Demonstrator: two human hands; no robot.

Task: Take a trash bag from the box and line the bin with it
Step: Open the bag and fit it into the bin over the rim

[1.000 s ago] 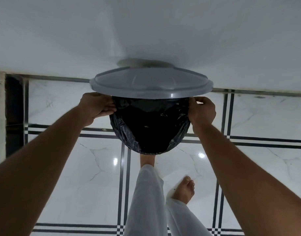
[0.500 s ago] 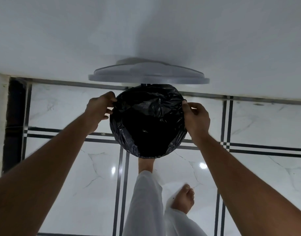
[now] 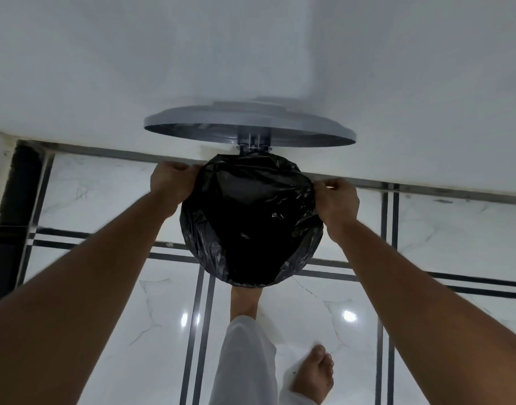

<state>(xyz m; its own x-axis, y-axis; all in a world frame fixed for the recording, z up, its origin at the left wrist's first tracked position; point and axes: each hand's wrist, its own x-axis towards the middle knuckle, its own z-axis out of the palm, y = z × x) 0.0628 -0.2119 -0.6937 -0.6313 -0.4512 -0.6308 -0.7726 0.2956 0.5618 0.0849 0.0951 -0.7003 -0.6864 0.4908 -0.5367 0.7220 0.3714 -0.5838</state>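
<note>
The left hand (image 3: 175, 182) pinches the left edge of the crinkled black plastic trash bag (image 3: 251, 223), fingers closed on the film. The right hand (image 3: 337, 200) closes its grip on the bag's right edge. The bag sits in the round bin, its edge folded over the rim and covering it. The grey round plastic lid (image 3: 248, 124) stands raised on its hinge at the far side. One bare foot (image 3: 245, 302) sits at the bin's near base on the white marble floor (image 3: 90, 302).
</note>
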